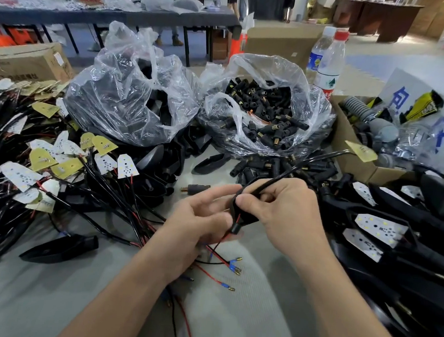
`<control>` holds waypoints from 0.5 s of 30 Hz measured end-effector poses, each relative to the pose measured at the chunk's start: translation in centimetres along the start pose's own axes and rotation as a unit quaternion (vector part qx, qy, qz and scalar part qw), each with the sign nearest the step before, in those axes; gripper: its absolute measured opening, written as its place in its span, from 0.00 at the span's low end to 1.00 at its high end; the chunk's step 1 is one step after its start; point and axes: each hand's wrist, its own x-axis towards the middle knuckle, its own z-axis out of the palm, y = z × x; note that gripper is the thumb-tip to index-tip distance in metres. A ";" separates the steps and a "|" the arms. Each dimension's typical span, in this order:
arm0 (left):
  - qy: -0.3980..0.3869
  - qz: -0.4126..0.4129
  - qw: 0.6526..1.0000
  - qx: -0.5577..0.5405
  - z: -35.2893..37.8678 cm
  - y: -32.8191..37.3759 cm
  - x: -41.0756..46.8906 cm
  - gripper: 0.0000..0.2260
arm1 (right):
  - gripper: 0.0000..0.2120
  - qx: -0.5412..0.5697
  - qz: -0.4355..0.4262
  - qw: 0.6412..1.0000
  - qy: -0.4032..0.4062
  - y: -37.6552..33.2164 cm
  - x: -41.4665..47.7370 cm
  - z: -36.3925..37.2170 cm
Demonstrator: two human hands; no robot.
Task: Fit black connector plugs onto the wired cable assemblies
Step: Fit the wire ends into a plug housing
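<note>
My left hand (pixel 198 219) and my right hand (pixel 278 212) meet at the middle of the table over a black housing (pixel 241 212) with a black cable (pixel 289 171) running up and right from it. My right hand grips the housing and cable, thumb on top. My left hand pinches a small black plug (pixel 234 229) with red and black wires (pixel 219 250) that trail down to blue-sleeved brass terminals (pixel 234 265). A loose black connector plug (pixel 195 189) lies just beyond my left fingers. An open clear bag (pixel 262 113) of black plugs stands behind.
A tangle of wired LED boards (pixel 56 160) fills the left side. Finished black housings (pixel 386 229) pile at the right. A second clear bag (pixel 133 95) of black shells stands at back left. A cardboard box (pixel 349 151) and two water bottles (pixel 327 65) stand at back right.
</note>
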 end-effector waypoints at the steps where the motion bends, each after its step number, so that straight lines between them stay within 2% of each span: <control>1: -0.030 -0.005 0.999 0.016 0.0 0.1 0.0 0.27 | 0.08 -0.007 -0.010 1.000 0.020 0.0 0.0 -0.1; 4: -0.026 -0.013 0.998 0.057 0.1 -0.1 0.1 0.31 | 0.12 -0.009 -0.035 0.997 0.065 -0.1 0.0 -0.1; 7: -0.020 -0.038 0.999 0.019 0.0 -0.4 0.2 0.31 | 0.11 0.052 -0.010 0.998 0.029 0.0 0.1 0.3; 10: -0.022 -0.066 0.997 -0.031 -0.2 -0.4 0.3 0.25 | 0.08 0.016 -0.019 1.000 0.009 0.2 0.1 0.5; 13: -0.028 -0.049 0.998 0.037 -0.2 -0.6 0.2 0.25 | 0.08 -0.015 -0.006 0.999 0.029 0.3 0.1 0.7; 15: 0.003 -0.028 0.996 0.080 -0.2 -0.6 0.3 0.24 | 0.06 -0.021 0.025 0.999 0.024 0.5 0.2 0.7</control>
